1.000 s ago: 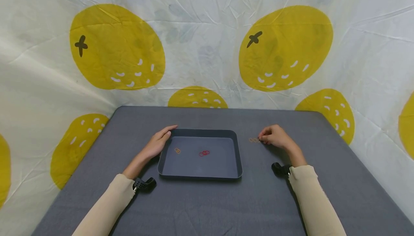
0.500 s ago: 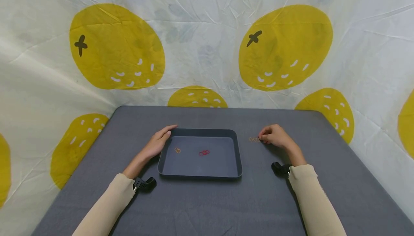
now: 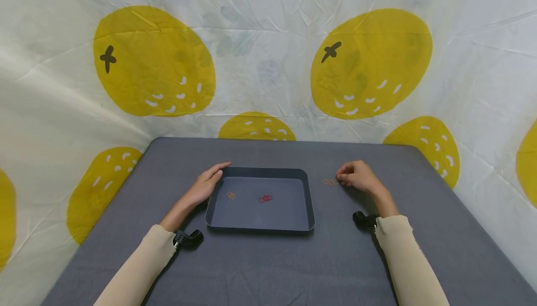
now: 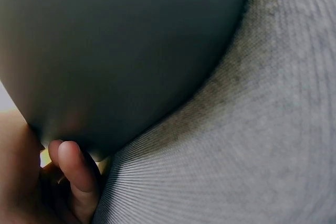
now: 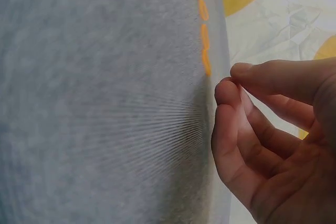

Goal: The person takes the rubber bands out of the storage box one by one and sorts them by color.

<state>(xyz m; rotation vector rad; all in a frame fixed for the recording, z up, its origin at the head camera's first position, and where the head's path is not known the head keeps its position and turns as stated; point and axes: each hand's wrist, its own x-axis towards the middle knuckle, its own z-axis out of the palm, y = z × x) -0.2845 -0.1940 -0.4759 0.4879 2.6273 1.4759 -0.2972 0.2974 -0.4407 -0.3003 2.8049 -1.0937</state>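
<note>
A shallow dark grey tray (image 3: pixel 260 224) lies on the table. My left hand (image 3: pixel 203 186) holds its left side, thumb at the rim and fingers along the outer wall; curled fingers (image 4: pixel 79 166) show against that wall in the left wrist view. Inside are overlapping thin orange rubber bands (image 3: pixel 230 195) and a cluster of red rubber bands (image 3: pixel 265 199). Right of the tray, orange rubber bands (image 3: pixel 329 182) lie in a row on the table. My right hand (image 3: pixel 356 175) is at the row's right end, thumb and finger tips together; nothing shows between them in the right wrist view.
A grey cloth covers the table (image 3: pixel 260 268). Behind it hangs a white curtain (image 3: pixel 264 64) with large yellow fruit prints. A black wrist camera (image 3: pixel 189 239) sits at the left cuff, another wrist camera (image 3: pixel 364 220) at the right.
Both hands, the tray and the rubber bands keep nearly the same places. The whole head view shifts very slightly.
</note>
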